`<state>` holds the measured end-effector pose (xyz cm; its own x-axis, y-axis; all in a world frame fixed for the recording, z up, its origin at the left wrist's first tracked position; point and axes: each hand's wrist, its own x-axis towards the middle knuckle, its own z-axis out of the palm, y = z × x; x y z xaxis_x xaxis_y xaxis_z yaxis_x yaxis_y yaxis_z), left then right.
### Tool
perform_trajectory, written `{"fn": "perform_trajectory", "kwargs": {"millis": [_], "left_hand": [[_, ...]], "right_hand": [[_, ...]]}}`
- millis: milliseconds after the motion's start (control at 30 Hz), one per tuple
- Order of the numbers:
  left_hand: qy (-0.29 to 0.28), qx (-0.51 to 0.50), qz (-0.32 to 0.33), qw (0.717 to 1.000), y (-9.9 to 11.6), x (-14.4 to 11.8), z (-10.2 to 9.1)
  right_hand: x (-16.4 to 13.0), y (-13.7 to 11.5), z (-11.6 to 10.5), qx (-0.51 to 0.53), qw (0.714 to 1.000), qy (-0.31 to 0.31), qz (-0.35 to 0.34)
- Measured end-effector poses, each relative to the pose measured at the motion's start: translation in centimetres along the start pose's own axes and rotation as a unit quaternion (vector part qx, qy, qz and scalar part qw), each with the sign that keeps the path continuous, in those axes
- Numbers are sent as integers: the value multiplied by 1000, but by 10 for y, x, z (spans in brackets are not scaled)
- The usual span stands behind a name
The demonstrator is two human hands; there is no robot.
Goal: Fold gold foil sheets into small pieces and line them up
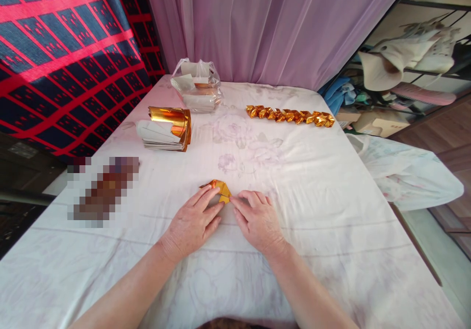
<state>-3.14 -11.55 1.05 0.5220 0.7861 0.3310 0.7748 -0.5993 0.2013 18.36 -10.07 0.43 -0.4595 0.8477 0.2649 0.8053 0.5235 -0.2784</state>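
Both hands, left (193, 221) and right (259, 220), lie flat with fingers extended, fingertips pinning a small gold paper (220, 189) to the desk (331, 182) just ahead; I would press firmly along the fold and keep the edges aligned.

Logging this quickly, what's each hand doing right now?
Left hand: flat, fingers pressing the gold folded paper onto the table.
Right hand: flat, fingertips at the paper's edge, gripping nothing.
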Motion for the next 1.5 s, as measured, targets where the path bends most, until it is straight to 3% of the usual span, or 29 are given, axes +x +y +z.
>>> {"fn": "perform_trajectory", "kwargs": {"millis": [267, 433, 600, 767, 933, 1500], "left_hand": [[-2, 1, 2, 1000, 0, 0, 2], [42, -46, 4, 998, 0, 0, -2], [97, -58, -61, 992, -14, 0, -13], [28, 4, -73, 997, -34, -4, -12], [-37, -13, -85, 996, -38, -3, -12], [-2, -38, -54, 998, -37, -3, -8]], "right_hand": [[-2, 0, 1, 13, 999, 21, -23], [1, -2, 2, 33, 997, 66, -18], [4, -5, 4, 33, 997, 59, -33], [5, -4, 4, 30, 998, 35, -44], [8, -4, 5, 28, 998, 34, -46], [19, 6, 7, 84, 996, 24, -36]]}}
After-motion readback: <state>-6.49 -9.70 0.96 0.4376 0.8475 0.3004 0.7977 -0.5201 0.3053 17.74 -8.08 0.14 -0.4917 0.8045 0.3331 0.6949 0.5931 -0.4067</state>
